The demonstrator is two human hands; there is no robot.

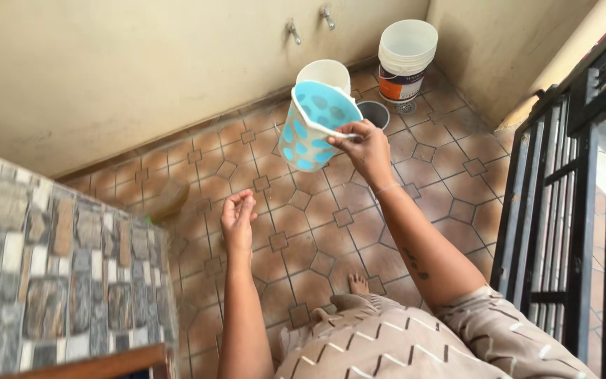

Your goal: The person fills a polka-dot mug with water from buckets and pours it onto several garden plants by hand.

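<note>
- My right hand [362, 149] pinches the rim of the blue spotted basket [313, 126], held above the tiled floor [317, 231].
- My left hand [237, 217] hangs empty, fingers loosely together.

Light blue plastic basket [315, 125] with oval cut-outs in its white-edged walls — small, tapering toward the base. Held up in the air above the tiled floor, well clear of it, tilted so the open mouth faces up and toward the camera. Pinched at the near rim by the right hand [364, 146], thumb on top. Inside apparently empty — hard to be sure at this angle. Left hand [238, 219] lower down, apart from it, fingers loosely curled, holding nothing.
</note>
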